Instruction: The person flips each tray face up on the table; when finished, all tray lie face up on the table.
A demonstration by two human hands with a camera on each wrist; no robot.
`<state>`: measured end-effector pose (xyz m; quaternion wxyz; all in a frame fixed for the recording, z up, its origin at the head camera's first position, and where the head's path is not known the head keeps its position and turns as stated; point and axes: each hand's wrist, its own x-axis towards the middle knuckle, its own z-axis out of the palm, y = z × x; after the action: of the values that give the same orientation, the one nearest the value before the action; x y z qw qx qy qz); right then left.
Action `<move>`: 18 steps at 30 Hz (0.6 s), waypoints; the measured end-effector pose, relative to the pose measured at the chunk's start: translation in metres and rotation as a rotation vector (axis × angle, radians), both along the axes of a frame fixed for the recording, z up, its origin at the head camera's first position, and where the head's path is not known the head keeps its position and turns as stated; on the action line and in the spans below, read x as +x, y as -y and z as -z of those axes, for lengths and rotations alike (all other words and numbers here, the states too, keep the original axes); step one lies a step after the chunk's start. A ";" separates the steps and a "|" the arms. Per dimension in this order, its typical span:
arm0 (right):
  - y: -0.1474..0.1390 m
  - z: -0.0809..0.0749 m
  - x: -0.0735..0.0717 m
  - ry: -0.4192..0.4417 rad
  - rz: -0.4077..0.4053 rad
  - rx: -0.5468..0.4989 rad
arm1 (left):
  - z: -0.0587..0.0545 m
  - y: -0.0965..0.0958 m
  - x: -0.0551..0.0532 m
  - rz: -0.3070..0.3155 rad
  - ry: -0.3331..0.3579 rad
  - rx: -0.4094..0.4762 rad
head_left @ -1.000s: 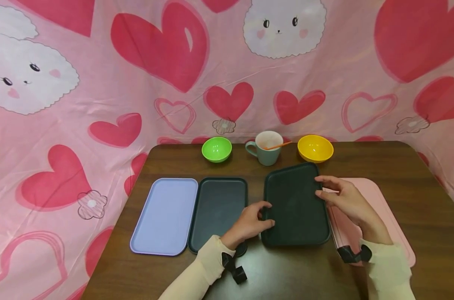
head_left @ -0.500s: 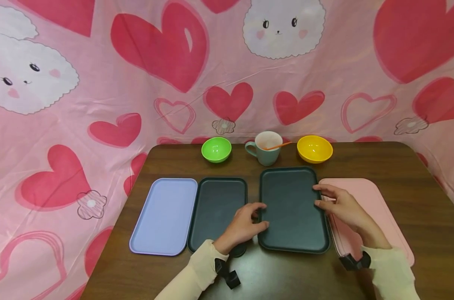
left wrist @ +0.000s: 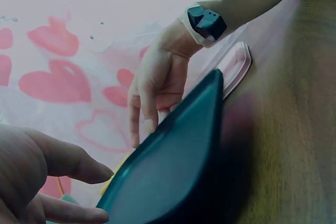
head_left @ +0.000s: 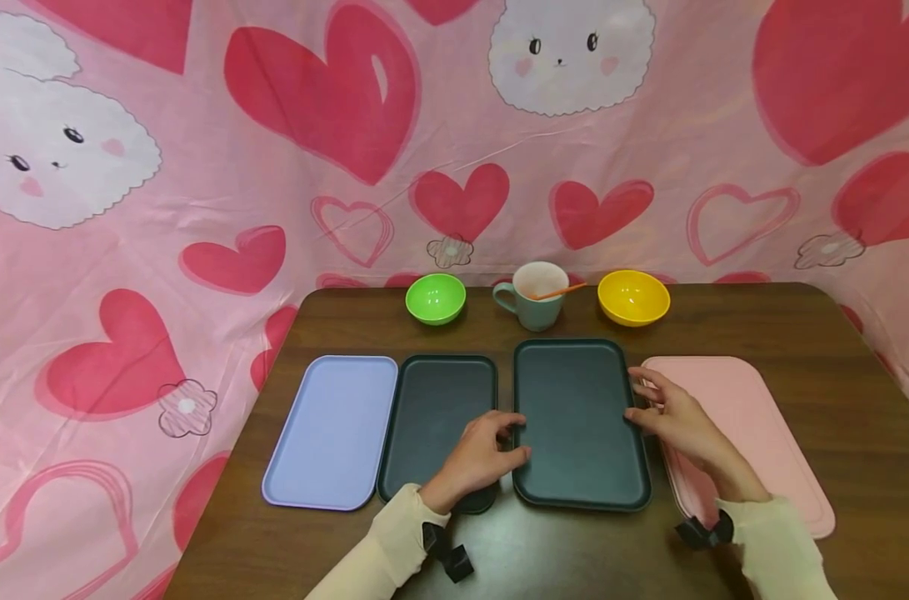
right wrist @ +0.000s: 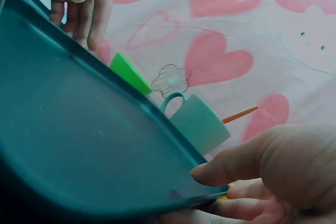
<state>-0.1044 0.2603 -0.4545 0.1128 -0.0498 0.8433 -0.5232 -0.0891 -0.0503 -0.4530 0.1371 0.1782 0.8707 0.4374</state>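
A dark green-black tray (head_left: pixel 580 433) lies nearly flat right of the middle of the table; whether it touches the tabletop I cannot tell. My left hand (head_left: pixel 476 458) holds its left rim with thumb and fingers curled at the edge. At the opposite rim, my right hand (head_left: pixel 675 417) grips with the thumb (right wrist: pixel 215 173) on top and other fingers curled outside and below the edge. A second dark tray (head_left: pixel 439 400) lies beside it, partly hidden by my left hand and wrist. A pink tray (head_left: pixel 746 417) sits under my right hand and forearm.
A lavender tray (head_left: pixel 332 433) adjoins the second dark tray on the left. Along the back stand a green bowl (head_left: pixel 435 300), a teal mug (head_left: pixel 538 310) with an orange stick (head_left: pixel 562 292) in it, and a yellow bowl (head_left: pixel 634 298). A pink heart-print cloth (head_left: pixel 349 150) hangs behind.
The dark tray came down from a tilted, raised pose to nearly flat and shifted slightly left. Both hands moved with it, staying at its two side rims.
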 end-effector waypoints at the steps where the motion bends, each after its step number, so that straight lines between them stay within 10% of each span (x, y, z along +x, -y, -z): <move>1: 0.001 0.001 0.000 0.006 0.000 0.001 | 0.000 0.000 0.000 0.001 -0.007 -0.007; 18: 0.023 0.012 -0.007 0.055 0.007 -0.020 | 0.001 0.012 0.005 -0.030 -0.110 -0.101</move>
<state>-0.1113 0.2378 -0.4667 0.1337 -0.0337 0.8349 -0.5329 -0.0838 -0.0622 -0.4541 0.0912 0.1816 0.9006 0.3843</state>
